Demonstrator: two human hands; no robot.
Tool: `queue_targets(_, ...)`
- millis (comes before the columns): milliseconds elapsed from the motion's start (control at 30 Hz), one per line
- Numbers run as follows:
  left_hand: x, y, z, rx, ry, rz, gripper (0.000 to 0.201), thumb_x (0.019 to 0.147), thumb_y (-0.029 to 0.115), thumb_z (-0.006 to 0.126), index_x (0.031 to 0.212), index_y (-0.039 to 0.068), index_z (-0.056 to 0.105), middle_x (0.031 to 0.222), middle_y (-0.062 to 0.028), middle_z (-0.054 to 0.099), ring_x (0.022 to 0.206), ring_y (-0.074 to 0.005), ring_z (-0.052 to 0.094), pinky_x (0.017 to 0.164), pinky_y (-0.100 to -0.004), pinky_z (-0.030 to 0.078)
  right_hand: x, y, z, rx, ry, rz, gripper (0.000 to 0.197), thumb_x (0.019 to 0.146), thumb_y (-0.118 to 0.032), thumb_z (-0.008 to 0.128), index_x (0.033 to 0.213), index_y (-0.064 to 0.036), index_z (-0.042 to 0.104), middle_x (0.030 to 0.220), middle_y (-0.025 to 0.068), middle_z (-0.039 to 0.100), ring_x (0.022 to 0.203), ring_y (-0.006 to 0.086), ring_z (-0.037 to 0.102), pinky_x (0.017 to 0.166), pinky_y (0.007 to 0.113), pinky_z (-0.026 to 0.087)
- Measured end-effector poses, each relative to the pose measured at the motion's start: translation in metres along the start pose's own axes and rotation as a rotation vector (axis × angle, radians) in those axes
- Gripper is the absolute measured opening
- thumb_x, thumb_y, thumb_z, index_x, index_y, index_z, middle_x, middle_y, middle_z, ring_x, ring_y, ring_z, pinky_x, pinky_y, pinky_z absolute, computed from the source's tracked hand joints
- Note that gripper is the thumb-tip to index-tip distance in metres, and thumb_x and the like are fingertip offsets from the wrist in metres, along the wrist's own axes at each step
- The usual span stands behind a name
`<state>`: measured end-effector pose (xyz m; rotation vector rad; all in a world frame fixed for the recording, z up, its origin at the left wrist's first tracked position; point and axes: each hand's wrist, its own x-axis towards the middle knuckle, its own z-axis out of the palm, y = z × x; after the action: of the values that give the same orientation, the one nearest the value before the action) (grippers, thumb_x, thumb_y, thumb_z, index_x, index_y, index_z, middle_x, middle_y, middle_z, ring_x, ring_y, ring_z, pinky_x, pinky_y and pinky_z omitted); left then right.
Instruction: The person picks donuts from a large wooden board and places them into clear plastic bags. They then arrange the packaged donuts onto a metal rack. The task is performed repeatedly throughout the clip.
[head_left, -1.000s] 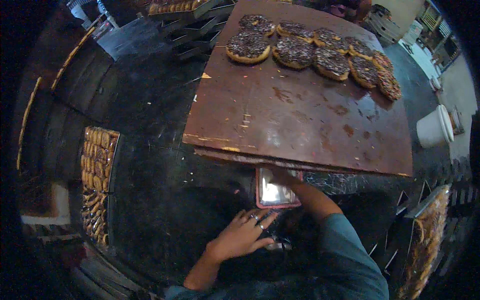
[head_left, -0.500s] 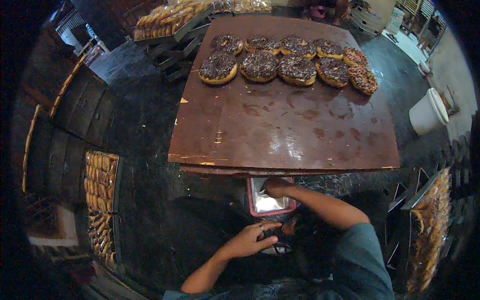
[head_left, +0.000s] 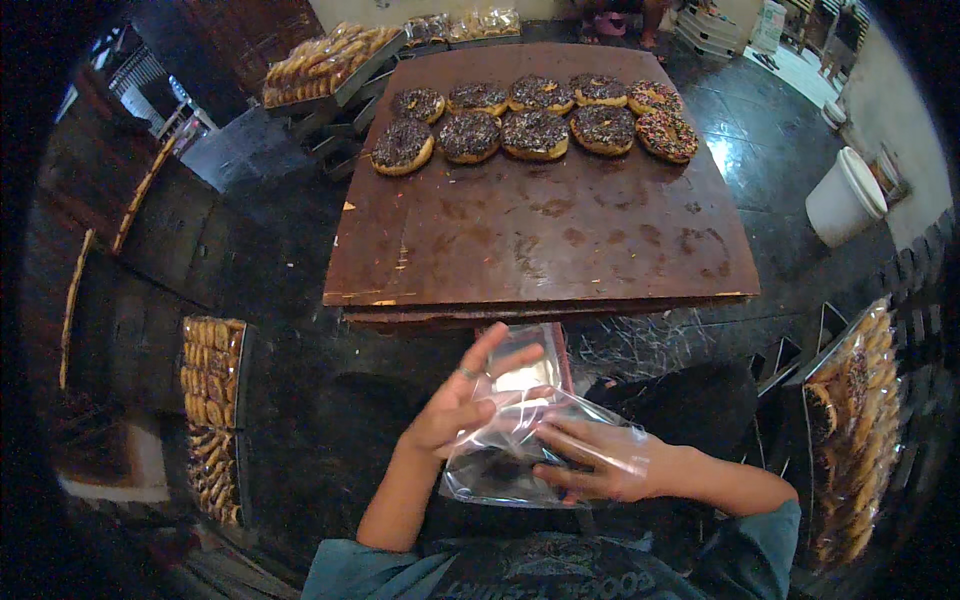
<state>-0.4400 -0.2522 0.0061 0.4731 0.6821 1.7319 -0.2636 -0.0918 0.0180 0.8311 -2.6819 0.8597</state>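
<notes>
A clear plastic bag (head_left: 500, 474) hangs between my hands, in front of the table's near edge. My left hand (head_left: 452, 408), wearing a ring, grips its left side; the thumb lies over the plastic while two fingers stretch upward, apart. Fingers stretched and spread, my right hand (head_left: 598, 462) is covered by the plastic, apparently inside the bag. Just beyond the bag, a pink-rimmed tray (head_left: 566, 358) with shiny plastic sheets is partly hidden. Two rows of donuts stand on the brown table (head_left: 540, 240): chocolate-topped donuts (head_left: 535, 134) and, at the right end, sprinkle-topped donuts (head_left: 667, 135).
Trays of packed pastries stand at the lower left (head_left: 212, 375), at the right (head_left: 850, 440) and far left (head_left: 330, 65). A white bucket (head_left: 842, 200) stands right of the table. Another person's legs (head_left: 650, 20) show at the back.
My right hand has left the tray and come back toward me with a clear plastic bag. My left hand has risen to the bag. The view has shifted slightly.
</notes>
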Motion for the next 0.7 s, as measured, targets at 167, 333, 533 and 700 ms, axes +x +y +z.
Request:
queue_targets(167,0.008,0.002,0.037,0.145,-0.063,-0.118,0.090,0.074,0.015,0.071,0.143,0.024,0.014,0.143,-0.0222,0.021,0.126,-0.0428,0.033,0.097,-0.0541,0.036,0.002,-0.009,0.001,0.349,0.030,0.090,0.054,0.084,-0.020,0.059,0.129,-0.0014,0.037,0.129,0.0214,0.041,0.116,0.0355,0.045,0.092,0.046,0.043)
queue_targets(333,0.013,0.001,0.043,0.053,-0.130,-0.005,0.094,0.073,0.018,0.071,0.144,0.023,0.010,0.146,-0.0196,0.012,0.132,-0.0395,0.023,0.101,-0.0505,0.031,-0.008,-0.017,0.010,0.191,0.237,0.139,0.066,0.076,-0.022,0.069,0.132,-0.0107,0.037,0.136,0.0254,0.030,0.118,0.0376,0.042,0.095,0.043,0.039)
queue_targets(533,0.012,-0.027,0.052,-0.200,-0.337,0.250,0.101,0.068,0.064,0.063,0.144,0.030,0.004,0.147,-0.0224,-0.002,0.133,-0.0446,0.012,0.103,-0.0575,0.022,-0.005,-0.022,0.021,0.364,0.490,0.240,0.071,0.068,-0.019,0.078,0.129,-0.0131,0.043,0.143,0.0271,0.017,0.116,0.0375,0.045,0.093,0.040,0.041)
queue_targets(700,-0.010,-0.064,0.043,0.365,-0.129,0.441,0.105,0.059,0.075,0.057,0.143,0.034,0.008,0.148,-0.0175,0.004,0.130,-0.0420,0.024,0.102,-0.0547,0.028,0.003,-0.015,0.018,0.341,0.441,0.326,0.077,0.065,-0.026,0.079,0.130,-0.0103,0.041,0.142,0.0235,0.023,0.123,0.0373,0.039,0.094,0.041,0.041)
